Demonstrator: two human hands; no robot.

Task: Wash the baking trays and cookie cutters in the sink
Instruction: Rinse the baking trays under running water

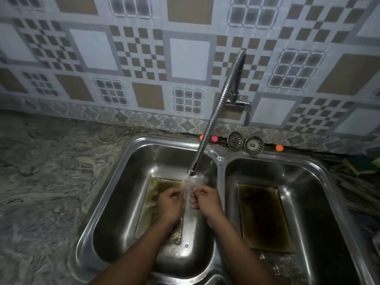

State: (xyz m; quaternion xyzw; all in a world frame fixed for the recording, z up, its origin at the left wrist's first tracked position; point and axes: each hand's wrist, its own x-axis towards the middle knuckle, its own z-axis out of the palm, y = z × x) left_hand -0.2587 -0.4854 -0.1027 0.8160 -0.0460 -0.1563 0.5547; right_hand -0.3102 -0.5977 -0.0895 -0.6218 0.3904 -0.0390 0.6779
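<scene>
A stained baking tray [149,204] lies flat on the floor of the left sink basin [123,202], partly hidden under my hands. A second, darker baking tray [265,217] lies in the right basin [320,202]. Water runs from the flexible tap [192,171] into the left basin. My left hand [169,204] and my right hand [206,202] sit just above the left tray, one on each side of the stream, both with fingers curled. I see nothing held in either hand. No cookie cutter is visible.
Two round metal strainers [235,141] [254,145] and small orange and pink balls [214,138] rest on the sink's back ledge. A marbled countertop [51,171] spreads to the left. A green and yellow item [362,165] and some sticks lie right of the sink.
</scene>
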